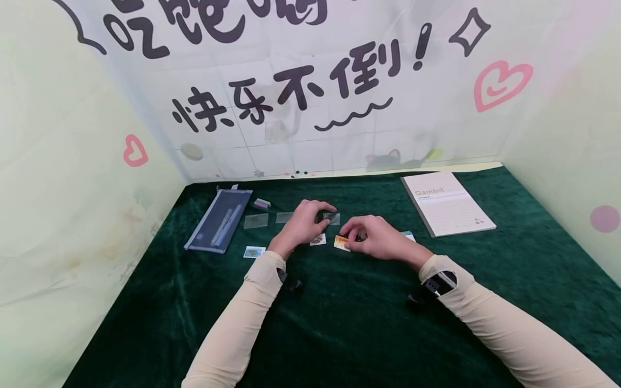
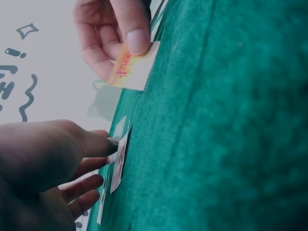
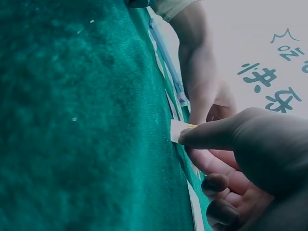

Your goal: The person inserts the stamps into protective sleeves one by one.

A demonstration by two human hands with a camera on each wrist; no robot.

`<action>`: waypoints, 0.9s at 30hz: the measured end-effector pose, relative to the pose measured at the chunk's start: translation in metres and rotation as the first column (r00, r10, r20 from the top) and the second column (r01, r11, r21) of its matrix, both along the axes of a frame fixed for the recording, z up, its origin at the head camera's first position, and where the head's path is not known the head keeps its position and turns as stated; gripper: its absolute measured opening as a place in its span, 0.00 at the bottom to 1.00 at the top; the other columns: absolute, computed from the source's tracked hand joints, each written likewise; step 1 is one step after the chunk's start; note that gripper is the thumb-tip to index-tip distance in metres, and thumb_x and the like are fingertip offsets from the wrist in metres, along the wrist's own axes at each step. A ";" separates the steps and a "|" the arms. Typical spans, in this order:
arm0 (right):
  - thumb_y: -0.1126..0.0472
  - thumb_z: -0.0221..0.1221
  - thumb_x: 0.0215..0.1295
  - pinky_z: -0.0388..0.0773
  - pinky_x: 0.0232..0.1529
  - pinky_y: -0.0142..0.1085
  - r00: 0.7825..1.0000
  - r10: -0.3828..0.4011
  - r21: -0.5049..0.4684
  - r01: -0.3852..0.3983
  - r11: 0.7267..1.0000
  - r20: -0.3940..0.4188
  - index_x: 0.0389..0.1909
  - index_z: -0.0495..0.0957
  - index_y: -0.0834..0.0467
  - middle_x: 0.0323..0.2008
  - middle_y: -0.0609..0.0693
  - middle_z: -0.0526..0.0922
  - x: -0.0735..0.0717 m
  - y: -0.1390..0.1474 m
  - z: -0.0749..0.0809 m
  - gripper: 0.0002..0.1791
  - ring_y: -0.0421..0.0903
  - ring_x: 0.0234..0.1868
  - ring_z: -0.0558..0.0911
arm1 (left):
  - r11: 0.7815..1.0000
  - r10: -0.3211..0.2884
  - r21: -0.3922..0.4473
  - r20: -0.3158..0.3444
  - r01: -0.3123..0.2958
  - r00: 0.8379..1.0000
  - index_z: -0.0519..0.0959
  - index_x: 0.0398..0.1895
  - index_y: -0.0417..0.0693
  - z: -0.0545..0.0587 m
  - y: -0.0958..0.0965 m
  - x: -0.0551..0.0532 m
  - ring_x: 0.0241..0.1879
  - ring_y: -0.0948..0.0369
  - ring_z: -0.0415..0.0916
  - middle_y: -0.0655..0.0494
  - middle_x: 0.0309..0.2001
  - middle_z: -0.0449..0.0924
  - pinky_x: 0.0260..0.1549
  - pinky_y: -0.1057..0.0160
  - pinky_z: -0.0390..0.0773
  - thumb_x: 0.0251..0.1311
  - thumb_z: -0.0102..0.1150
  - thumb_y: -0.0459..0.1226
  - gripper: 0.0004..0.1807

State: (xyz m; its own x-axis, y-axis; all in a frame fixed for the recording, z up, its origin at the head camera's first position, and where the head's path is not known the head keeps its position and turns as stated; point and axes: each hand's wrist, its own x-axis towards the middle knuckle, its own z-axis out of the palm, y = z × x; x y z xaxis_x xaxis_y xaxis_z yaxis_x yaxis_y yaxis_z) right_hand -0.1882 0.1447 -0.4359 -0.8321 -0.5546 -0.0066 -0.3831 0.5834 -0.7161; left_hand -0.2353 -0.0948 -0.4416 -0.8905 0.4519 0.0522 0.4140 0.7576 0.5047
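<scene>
1. Green table cloth: spreads under everything. Soft pile; my guess is it keeps light pieces from sliding.
2. Notebook: well apart from the pencil case, to its right. Looks parked there to leave working room.
3. Pencil case: my landmark. Lies flat, see-through, slim pens inside.
4. Right hand: right of the pencil case. Thumb and fingertips nearly together, pinching an orange card by one edge, presumably so most of its face stays uncovered.
5. Left hand: nearer the case than the right hand. Thumb and fingers apart, about a clear sleeve; cannot tell whether they grip it. Perhaps steadying it.
6. Two more clear sleeves: flat, in a row running right from beside the case; likely spaced for easy picking up.
7. Cards: blue-green card just right of the case's near end; brown card farther right; orange card farther right again, in the pinch.
8. Small block, perhaps an eraser: just right of the case's far end.
</scene>
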 end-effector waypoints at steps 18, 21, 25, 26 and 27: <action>0.59 0.66 0.74 0.78 0.32 0.37 0.999 -0.042 -0.085 0.042 0.995 0.000 0.50 0.85 0.51 0.42 0.50 0.88 -0.004 0.008 -0.001 0.08 0.46 0.31 0.81 | 0.984 0.029 0.175 0.030 -0.034 0.999 0.85 0.61 0.54 -0.002 0.000 -0.001 0.50 0.60 0.82 0.59 0.47 0.86 0.61 0.51 0.84 0.74 0.66 0.33 0.15; 0.60 0.66 0.73 0.78 0.33 0.37 0.998 -0.060 -0.098 0.059 0.993 -0.008 0.48 0.85 0.52 0.42 0.51 0.88 -0.005 0.009 -0.004 0.07 0.46 0.31 0.81 | 0.974 0.028 0.226 0.038 -0.036 0.999 0.86 0.58 0.55 -0.002 0.000 0.001 0.48 0.60 0.84 0.59 0.46 0.87 0.60 0.53 0.85 0.75 0.66 0.35 0.13; 0.60 0.67 0.73 0.79 0.36 0.37 0.997 -0.074 -0.122 0.073 0.990 -0.005 0.47 0.84 0.54 0.43 0.52 0.88 -0.006 0.012 -0.005 0.06 0.46 0.33 0.81 | 0.958 0.024 0.282 0.059 -0.040 0.998 0.87 0.57 0.56 -0.001 0.004 0.008 0.49 0.61 0.85 0.59 0.49 0.88 0.59 0.55 0.86 0.77 0.64 0.37 0.10; 0.60 0.67 0.73 0.79 0.36 0.37 0.997 -0.079 -0.127 0.079 0.989 0.000 0.47 0.84 0.54 0.43 0.52 0.88 -0.006 0.013 -0.004 0.06 0.46 0.34 0.81 | 0.955 0.021 0.294 0.065 -0.040 0.998 0.87 0.56 0.56 -0.001 0.005 0.011 0.50 0.62 0.85 0.58 0.50 0.88 0.60 0.55 0.86 0.78 0.64 0.37 0.10; 0.59 0.67 0.74 0.79 0.37 0.38 0.996 -0.087 -0.132 0.087 0.987 0.006 0.47 0.84 0.53 0.43 0.52 0.88 -0.006 0.014 -0.004 0.06 0.46 0.34 0.81 | 0.953 0.015 0.302 0.068 -0.035 0.998 0.87 0.56 0.56 -0.001 0.006 0.013 0.50 0.61 0.85 0.58 0.51 0.88 0.60 0.55 0.86 0.78 0.63 0.37 0.10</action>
State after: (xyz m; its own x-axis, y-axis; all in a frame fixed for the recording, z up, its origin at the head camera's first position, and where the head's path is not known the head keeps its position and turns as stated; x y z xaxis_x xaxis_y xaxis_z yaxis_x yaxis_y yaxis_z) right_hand -0.1946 0.1587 -0.4398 -0.8773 -0.4759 0.0617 -0.3348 0.5151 -0.7890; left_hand -0.2221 -0.0883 -0.4421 -0.9072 0.4015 0.1260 0.3565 0.5742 0.7370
